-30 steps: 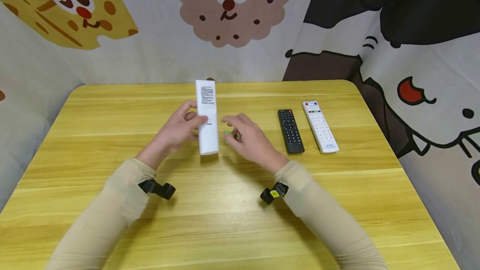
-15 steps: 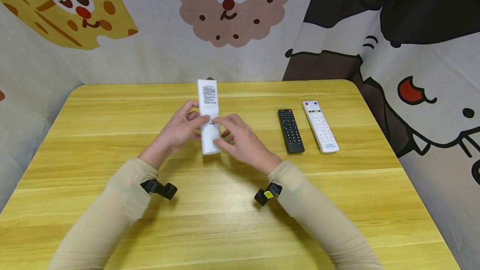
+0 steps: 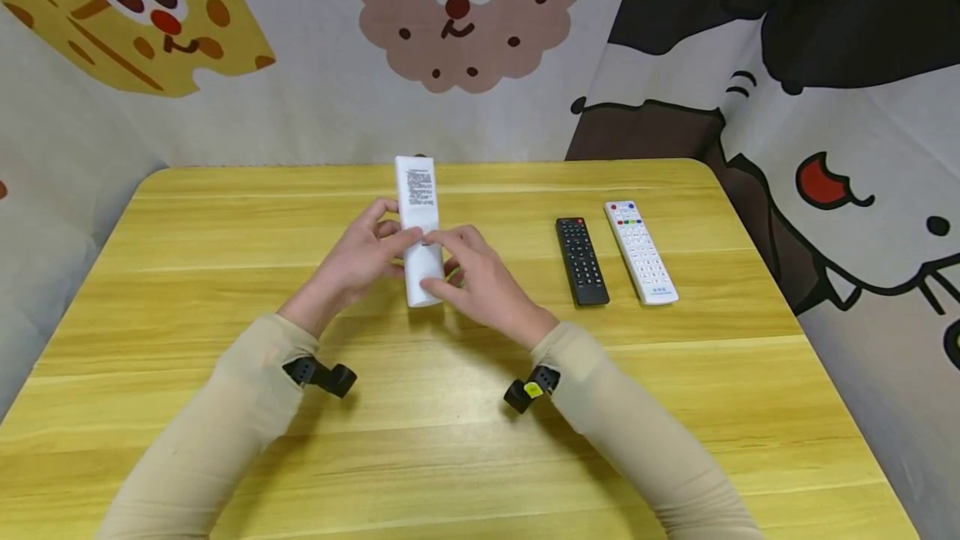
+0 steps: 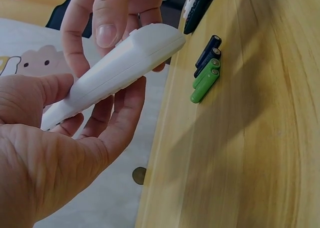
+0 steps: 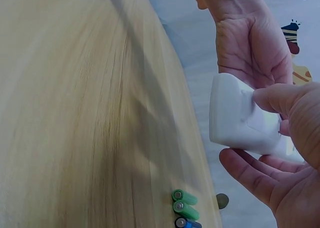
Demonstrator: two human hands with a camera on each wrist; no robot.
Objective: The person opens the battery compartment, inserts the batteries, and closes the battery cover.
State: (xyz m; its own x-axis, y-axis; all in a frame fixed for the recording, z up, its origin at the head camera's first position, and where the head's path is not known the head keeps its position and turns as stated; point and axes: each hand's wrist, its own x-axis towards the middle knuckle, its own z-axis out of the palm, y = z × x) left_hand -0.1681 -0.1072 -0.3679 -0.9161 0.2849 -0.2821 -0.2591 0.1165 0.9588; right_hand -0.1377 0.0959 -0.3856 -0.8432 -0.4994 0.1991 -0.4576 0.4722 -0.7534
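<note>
A white remote control point(image 3: 417, 182) is held face down above the table, its back with printed text toward the head camera. My left hand point(image 3: 351, 255) grips its left side, thumb on the back and fingers underneath. From the right, my right hand point(image 3: 489, 280) has its thumb on the lower part of the back and its index finger near the middle. The right wrist view shows the remote's end between that thumb and the fingers below. Two green batteries point(image 4: 205, 86) and two dark blue batteries point(image 4: 208, 58) lie side by side on the table, mostly hidden by the right hand in the head view.
On the wooden table point(image 3: 450, 457), a black remote control point(image 3: 582, 262) and another white remote control point(image 3: 641, 253) lie face up to the right of my hands. A cartoon-printed cloth point(image 3: 315, 123) hangs behind the table's far edge.
My right hand has moved left from beside the remote onto its back, and its thumb has shifted slightly further left. The remote and left hand have moved slightly right.
</note>
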